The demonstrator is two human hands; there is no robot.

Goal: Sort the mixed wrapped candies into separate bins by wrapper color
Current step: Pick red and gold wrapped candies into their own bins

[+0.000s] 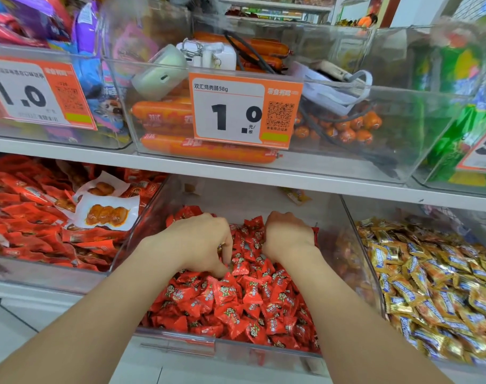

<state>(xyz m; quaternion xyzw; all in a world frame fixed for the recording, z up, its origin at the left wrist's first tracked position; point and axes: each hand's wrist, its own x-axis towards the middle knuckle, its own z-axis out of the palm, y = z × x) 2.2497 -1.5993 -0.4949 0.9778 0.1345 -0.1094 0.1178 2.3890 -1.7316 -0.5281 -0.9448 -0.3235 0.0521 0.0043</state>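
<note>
Both hands dig into a clear bin (236, 353) of red candies (236, 300).
Left hand (200, 245) has its fingers curled down with the tips in the pile; right hand (288, 236) is curled knuckles-up, fingers buried. Can't tell if either grips a piece. Red candies fill the middle bin, gold candies (444, 286) the bin just right, red snack packs (28, 217) the bin to the left. On the shelf above sit orange sausages (208, 151) behind a price tag (244, 112).

Two bare forearms, bare left hand (205, 239) and right hand (287, 235).
</note>
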